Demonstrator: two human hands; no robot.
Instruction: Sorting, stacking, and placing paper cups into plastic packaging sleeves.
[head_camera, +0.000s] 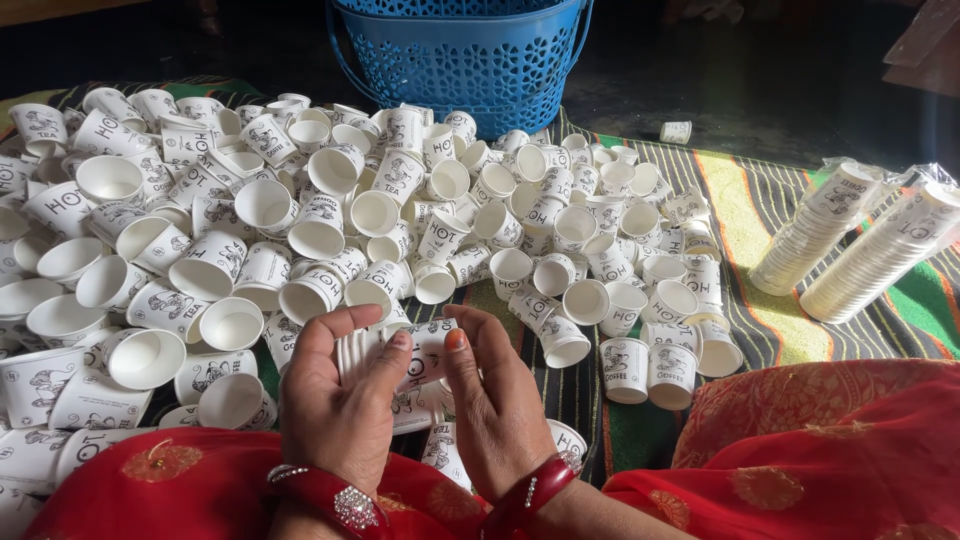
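Left hand and right hand: each grip clamped on a short nested stack of white printed paper cups, held above the lap. A loose heap of white paper cups covers the striped mat ahead.

Both hands are raised close together, backs toward the viewer. The left hand curls its fingers inward, thumb up; the right hand mirrors it, thumb raised. Red bangles circle both wrists.
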